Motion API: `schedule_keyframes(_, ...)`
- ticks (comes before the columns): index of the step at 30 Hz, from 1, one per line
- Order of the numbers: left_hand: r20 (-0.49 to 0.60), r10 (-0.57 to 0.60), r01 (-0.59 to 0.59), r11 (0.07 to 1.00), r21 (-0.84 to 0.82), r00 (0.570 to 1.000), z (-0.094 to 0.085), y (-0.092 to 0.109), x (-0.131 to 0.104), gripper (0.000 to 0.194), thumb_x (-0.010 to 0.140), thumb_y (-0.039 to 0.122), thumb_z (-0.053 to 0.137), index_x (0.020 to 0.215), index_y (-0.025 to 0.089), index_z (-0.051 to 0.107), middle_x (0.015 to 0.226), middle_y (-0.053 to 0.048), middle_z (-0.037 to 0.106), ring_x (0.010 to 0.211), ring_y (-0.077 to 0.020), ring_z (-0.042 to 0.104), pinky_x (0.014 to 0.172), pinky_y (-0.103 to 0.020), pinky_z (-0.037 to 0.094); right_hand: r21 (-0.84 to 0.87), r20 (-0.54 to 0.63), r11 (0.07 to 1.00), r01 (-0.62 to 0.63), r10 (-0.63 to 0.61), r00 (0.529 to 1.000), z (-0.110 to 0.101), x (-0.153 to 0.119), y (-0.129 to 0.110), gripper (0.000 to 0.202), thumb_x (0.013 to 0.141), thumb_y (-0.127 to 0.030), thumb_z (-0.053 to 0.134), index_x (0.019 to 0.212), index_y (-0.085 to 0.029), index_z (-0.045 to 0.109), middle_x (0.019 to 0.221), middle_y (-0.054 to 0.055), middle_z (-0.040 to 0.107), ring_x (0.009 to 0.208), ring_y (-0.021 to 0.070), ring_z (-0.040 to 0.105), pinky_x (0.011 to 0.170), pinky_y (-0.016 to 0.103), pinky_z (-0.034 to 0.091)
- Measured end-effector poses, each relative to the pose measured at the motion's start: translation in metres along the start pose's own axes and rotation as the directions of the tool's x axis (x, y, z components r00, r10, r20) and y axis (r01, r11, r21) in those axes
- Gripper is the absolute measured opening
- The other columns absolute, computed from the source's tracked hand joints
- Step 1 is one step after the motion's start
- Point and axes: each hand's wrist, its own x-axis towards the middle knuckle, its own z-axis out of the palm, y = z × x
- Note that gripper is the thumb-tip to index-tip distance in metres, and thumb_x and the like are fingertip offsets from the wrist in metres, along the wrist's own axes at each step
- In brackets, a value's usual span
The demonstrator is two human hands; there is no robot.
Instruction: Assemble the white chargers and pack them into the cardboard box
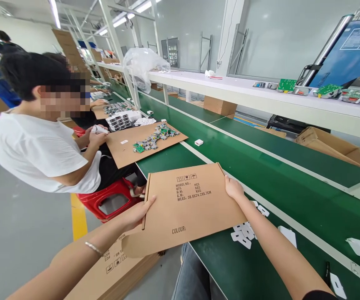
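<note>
A printed brown cardboard piece (pixel 195 212) is held up in front of me, tilted over the edge of the green bench (pixel 217 258). My left hand (pixel 140 212) grips its left edge, with the thumb on the printed face. On the right side, my right hand (pixel 234 189) holds the opposite edge, its fingers partly hidden by the board. Flat white pieces (pixel 244 233) lie on the bench under my right forearm. Below my left arm is a stack of similar cardboard (pixel 129 273).
At the left a person in a white shirt (pixel 42 146) sits on a red stool (pixel 104 202), holding a white part. Circuit boards (pixel 154 137) lie on a cardboard sheet (pixel 123 154). A small white box (pixel 199 142) rests on the green belt. A shelf (pixel 261 93) runs behind.
</note>
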Motion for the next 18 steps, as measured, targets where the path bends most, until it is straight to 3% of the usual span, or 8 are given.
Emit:
schedule_keyframes(4,-0.034,-0.007,0.007,1.000,0.003,0.999,0.001,-0.002,0.000,0.084,0.085,0.077,0.066,0.138,0.012,0.064,0.135,-0.024,0.071,0.124,-0.0368,0.071,0.104,-0.047,0.060,-0.033,-0.017,0.999,-0.035,0.034,0.999,0.000,-0.008,-0.008,0.081,0.109,-0.053,0.008,0.108,-0.012,0.077,0.116,0.023,0.075,0.115,0.0382,0.068,0.097,0.047,0.049)
schedule_keyframes(12,-0.025,-0.049,0.048,0.997,-0.056,0.998,0.014,0.002,-0.012,0.087,0.086,0.068,0.072,0.152,0.016,0.052,0.134,-0.023,0.072,0.121,-0.0387,0.072,0.106,-0.052,0.059,0.076,0.089,0.994,-0.078,0.071,0.993,-0.007,-0.010,-0.008,0.076,0.107,-0.061,0.014,0.122,-0.016,0.073,0.128,0.018,0.074,0.117,0.0360,0.069,0.091,0.042,0.052)
schedule_keyframes(18,-0.102,-0.148,0.140,0.987,-0.080,0.984,0.000,-0.014,-0.007,0.097,0.087,0.070,0.069,0.163,0.019,0.035,0.141,-0.019,0.069,0.132,-0.0389,0.065,0.112,-0.054,0.056,0.174,0.107,0.982,-0.072,0.053,0.993,-0.002,-0.011,-0.002,0.071,0.106,-0.065,0.021,0.118,-0.018,0.073,0.121,0.016,0.076,0.112,0.0355,0.071,0.090,0.042,0.052)
